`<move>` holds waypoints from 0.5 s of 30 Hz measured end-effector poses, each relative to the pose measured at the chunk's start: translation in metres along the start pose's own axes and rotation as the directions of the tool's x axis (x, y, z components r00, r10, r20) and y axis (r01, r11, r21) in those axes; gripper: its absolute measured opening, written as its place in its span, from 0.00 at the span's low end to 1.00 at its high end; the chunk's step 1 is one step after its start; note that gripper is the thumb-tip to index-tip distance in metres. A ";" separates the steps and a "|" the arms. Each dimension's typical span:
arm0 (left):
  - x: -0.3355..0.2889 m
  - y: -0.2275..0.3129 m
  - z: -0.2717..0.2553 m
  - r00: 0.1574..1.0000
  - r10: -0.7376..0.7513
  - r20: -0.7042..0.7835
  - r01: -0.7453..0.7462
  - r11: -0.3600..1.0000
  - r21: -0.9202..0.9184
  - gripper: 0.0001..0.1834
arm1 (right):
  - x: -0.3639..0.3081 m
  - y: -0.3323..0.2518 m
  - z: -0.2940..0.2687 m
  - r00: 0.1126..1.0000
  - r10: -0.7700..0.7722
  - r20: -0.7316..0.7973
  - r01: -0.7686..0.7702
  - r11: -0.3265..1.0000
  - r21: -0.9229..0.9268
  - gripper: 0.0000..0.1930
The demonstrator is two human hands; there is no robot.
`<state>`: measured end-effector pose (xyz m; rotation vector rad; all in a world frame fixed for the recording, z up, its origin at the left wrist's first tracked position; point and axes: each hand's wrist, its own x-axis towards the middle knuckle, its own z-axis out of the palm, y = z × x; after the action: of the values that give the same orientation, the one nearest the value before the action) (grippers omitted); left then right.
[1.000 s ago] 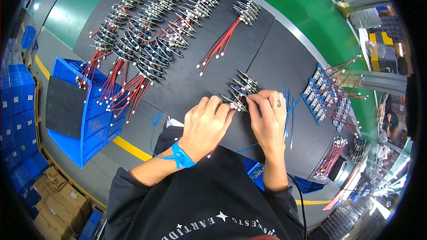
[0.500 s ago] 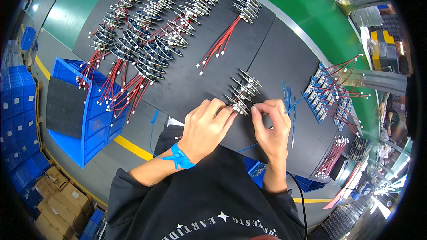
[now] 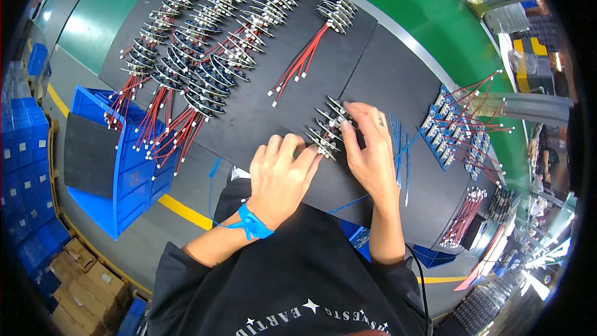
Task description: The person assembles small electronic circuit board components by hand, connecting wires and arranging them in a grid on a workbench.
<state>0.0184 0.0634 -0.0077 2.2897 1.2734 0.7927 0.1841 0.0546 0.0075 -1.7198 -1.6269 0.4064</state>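
A short strip of narrow circuit boards (image 3: 322, 135), standing in a slanted row with white connectors along it, lies on the black mat before me. My left hand (image 3: 281, 171) has its fingers bent, with thumb and index fingertips closed at the near left end of the row. A blue band (image 3: 250, 221) circles that wrist. From the right, my right hand (image 3: 369, 149) grips the far part of the same row between thumb and fingers; its fingertips partly cover the boards. Thin blue sticks (image 3: 400, 152) lie just right of that hand.
Long rows of similar boards (image 3: 214, 81) with red wires fill the mat's far left. A smaller wired group (image 3: 336, 12) lies at the far middle. Blue board panels (image 3: 444, 127) and bundled red wires (image 3: 465, 218) sit right. A blue bin (image 3: 134, 174) stands at the left edge.
My right hand has moved up and left, from beside the near end of the row onto its far part. The left hand stays at the near end.
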 end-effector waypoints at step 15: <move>-0.072 0.002 -0.029 0.970 -0.240 0.048 0.244 0.964 -0.108 0.11 | -0.037 -0.030 0.007 0.957 0.105 0.272 -0.151 0.977 0.152 0.13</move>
<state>-0.0299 0.0025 -0.0047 2.0024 1.4208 0.7166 0.1517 0.0198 0.0141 -1.7004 -1.6117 0.8449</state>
